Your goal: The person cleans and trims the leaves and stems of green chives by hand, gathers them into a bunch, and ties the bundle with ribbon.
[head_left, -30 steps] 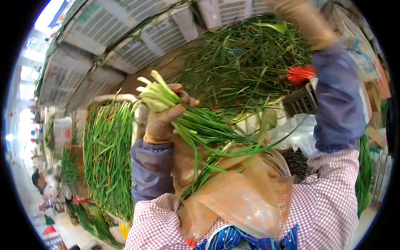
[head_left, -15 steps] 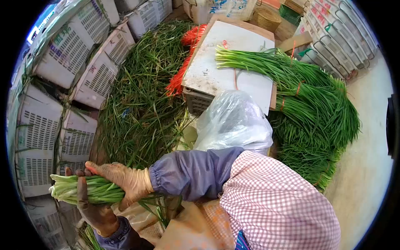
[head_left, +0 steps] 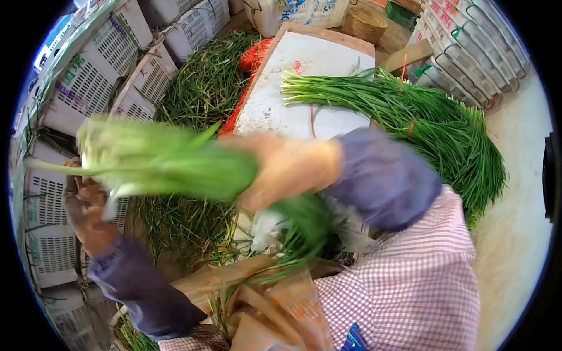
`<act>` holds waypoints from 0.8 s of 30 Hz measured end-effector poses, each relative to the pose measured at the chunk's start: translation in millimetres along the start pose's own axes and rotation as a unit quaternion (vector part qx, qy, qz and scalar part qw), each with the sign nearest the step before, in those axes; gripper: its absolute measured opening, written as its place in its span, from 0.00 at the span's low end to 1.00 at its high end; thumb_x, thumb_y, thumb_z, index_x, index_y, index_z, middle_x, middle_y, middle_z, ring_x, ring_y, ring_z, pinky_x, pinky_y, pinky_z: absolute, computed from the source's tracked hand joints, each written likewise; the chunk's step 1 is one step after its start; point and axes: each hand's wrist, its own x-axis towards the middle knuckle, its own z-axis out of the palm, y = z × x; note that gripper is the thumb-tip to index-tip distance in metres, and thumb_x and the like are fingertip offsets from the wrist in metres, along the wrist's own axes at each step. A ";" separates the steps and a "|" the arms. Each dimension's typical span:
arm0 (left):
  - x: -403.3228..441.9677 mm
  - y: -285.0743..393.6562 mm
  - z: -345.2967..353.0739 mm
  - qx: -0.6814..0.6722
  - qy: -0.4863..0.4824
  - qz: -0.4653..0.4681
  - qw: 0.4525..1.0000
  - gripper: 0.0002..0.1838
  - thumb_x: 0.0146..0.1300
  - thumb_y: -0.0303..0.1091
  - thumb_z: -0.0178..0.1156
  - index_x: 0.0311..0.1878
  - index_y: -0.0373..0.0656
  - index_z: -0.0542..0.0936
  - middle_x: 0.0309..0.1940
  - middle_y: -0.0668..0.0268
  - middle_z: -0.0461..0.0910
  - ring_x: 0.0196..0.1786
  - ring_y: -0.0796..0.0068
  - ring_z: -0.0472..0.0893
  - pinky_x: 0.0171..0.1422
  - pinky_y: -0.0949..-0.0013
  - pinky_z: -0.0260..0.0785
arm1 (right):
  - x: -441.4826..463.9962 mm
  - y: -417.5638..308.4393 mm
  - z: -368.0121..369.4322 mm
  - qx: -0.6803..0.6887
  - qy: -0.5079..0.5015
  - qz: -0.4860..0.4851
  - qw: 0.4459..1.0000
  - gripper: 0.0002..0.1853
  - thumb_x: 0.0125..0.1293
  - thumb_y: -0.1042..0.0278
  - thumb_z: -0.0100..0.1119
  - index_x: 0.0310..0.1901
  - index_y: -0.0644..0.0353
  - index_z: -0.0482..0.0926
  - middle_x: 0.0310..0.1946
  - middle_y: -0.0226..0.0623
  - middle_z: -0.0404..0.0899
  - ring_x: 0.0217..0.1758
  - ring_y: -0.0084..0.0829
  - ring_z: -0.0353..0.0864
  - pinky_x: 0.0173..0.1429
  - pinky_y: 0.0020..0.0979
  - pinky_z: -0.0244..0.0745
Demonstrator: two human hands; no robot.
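A bunch of garlic chives (head_left: 164,161), blurred by motion, is held level with its pale ends to the left and its leaves hanging down on the right. My gloved right hand (head_left: 287,167) is closed around the leafy part. At the pale ends, my left hand (head_left: 91,207) has curled fingers around a single chive stalk (head_left: 50,168) that juts out to the left. More tied chive bunches (head_left: 410,111) lie on a white board (head_left: 275,88) and spill over its right side.
White slatted crates (head_left: 52,193) stand along the left, and stacked crates (head_left: 468,47) at the back right. Loose leaves (head_left: 202,88) cover the floor. Red ties (head_left: 253,58) hang by the board's left edge. A brown apron (head_left: 275,310) covers my lap.
The bunch has risen and moved right with my right hand. My left hand has shifted left and no longer wraps the bunch. The plastic-covered shape by the board is now mostly hidden.
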 end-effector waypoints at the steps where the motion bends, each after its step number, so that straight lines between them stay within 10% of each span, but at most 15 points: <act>1: 16.9 10.4 -28.5 -0.014 -0.018 -0.004 1.000 0.12 0.63 0.28 0.54 0.49 0.37 0.74 0.41 0.58 0.79 0.45 0.68 0.80 0.55 0.63 0.75 | -16.0 -10.5 -29.4 0.093 -0.007 -0.029 0.995 0.32 0.40 0.79 0.63 0.53 0.65 0.70 0.38 0.34 0.76 0.42 0.28 0.74 0.50 0.29 0.70; 6: 5.6 -84.4 58.8 0.165 0.038 -0.122 0.978 0.20 0.59 0.30 0.59 0.54 0.36 0.71 0.40 0.62 0.78 0.44 0.73 0.78 0.49 0.70 0.73 | -88.7 -76.4 -168.3 -0.488 0.141 -0.078 0.858 0.38 0.48 0.72 0.69 0.62 0.58 0.64 0.55 0.37 0.74 0.55 0.26 0.72 0.57 0.30 0.69; 10: -7.2 -157.6 121.4 0.369 -0.093 -0.293 0.877 0.18 0.58 0.31 0.59 0.52 0.38 0.73 0.36 0.67 0.78 0.36 0.79 0.78 0.39 0.78 0.70 | -87.6 -43.5 -184.4 -0.672 0.280 0.016 0.685 0.37 0.49 0.74 0.67 0.63 0.53 0.64 0.52 0.41 0.76 0.52 0.29 0.77 0.54 0.30 0.72; 13: -7.5 -217.3 121.6 0.426 -0.237 -0.282 0.826 0.17 0.59 0.32 0.59 0.50 0.36 0.74 0.33 0.70 0.78 0.32 0.83 0.74 0.35 0.79 0.67 | -80.2 5.9 -201.4 -0.728 0.288 -0.174 0.598 0.37 0.46 0.75 0.62 0.62 0.47 0.65 0.41 0.45 0.79 0.43 0.46 0.79 0.46 0.38 0.75; 14: -5.9 -228.7 125.9 0.458 -0.285 -0.264 0.800 0.16 0.60 0.33 0.58 0.50 0.36 0.74 0.33 0.70 0.77 0.32 0.84 0.73 0.35 0.79 0.67 | -78.5 10.3 -201.3 -0.725 0.289 -0.175 0.600 0.37 0.46 0.75 0.62 0.62 0.47 0.65 0.41 0.45 0.79 0.43 0.46 0.79 0.46 0.38 0.75; 16: -4.5 -238.8 141.1 0.460 -0.290 -0.284 0.790 0.16 0.60 0.34 0.57 0.49 0.35 0.75 0.31 0.71 0.77 0.31 0.85 0.73 0.34 0.79 0.67 | -75.4 17.9 -195.9 -0.659 0.347 0.127 0.655 0.37 0.47 0.69 0.63 0.63 0.44 0.63 0.38 0.46 0.79 0.42 0.47 0.79 0.45 0.39 0.75; 24: 19.2 -281.8 213.1 0.389 -0.352 -0.315 0.790 0.19 0.64 0.46 0.54 0.49 0.41 0.78 0.30 0.70 0.77 0.26 0.85 0.71 0.28 0.80 0.63 | -69.6 7.1 -218.2 -0.709 0.322 -0.063 0.625 0.38 0.48 0.71 0.64 0.64 0.44 0.62 0.40 0.47 0.79 0.43 0.45 0.79 0.44 0.38 0.75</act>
